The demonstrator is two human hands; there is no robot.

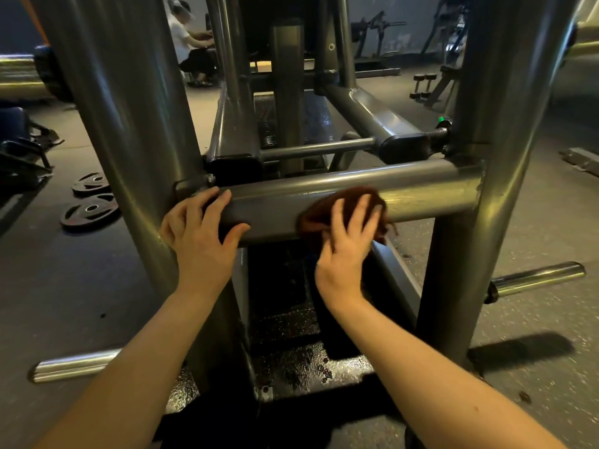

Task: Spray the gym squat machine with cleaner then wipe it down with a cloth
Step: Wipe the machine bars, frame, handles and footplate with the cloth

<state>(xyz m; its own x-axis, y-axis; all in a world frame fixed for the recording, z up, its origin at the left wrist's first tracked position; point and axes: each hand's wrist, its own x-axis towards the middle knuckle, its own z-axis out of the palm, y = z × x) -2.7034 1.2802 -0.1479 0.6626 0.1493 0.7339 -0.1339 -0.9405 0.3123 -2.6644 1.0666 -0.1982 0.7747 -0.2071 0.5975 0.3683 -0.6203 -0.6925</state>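
Head view: the left hand (201, 231) grips the grey crossbar (428, 186) of the squat machine (136, 108), fingers curled over its top and thumb underneath. Just right of it, the right hand (348, 251) presses a brown cloth (319, 210) against the same crossbar, fingers spread. 2 weight plates (90, 202) lie well left of the left hand.

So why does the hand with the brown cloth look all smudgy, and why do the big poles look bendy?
Head view: the right hand and brown cloth are smeared by motion blur, while the left hand gripping the crossbar looks sharp. The wide-angle lens bows the upright post. The room is dim, with bright glare streaks on the metal.
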